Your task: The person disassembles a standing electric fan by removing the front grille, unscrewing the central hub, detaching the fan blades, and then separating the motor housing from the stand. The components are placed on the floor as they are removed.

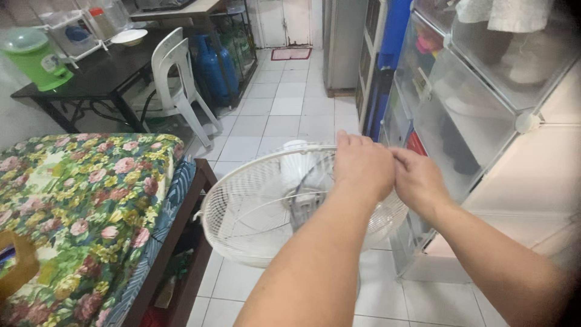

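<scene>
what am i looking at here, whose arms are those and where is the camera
There is only one picture, taken by a camera worn on a person's head and looking down, so the two bare arms coming in from the bottom are that person's own. No machine is involved.

Both hands are at the top rim of a white electric fan with a round wire guard. The left hand lies over the rim, and the right hand is pressed against it just beside. Their fingers curl over the far side, so exactly what they pinch is hidden.

To the left is a bed with a flowered cover. To the right stands a clear plastic cabinet. Further back, on the tiled floor, are a white plastic chair, a dark table with a green jug on it, and blue gas cylinders.
</scene>
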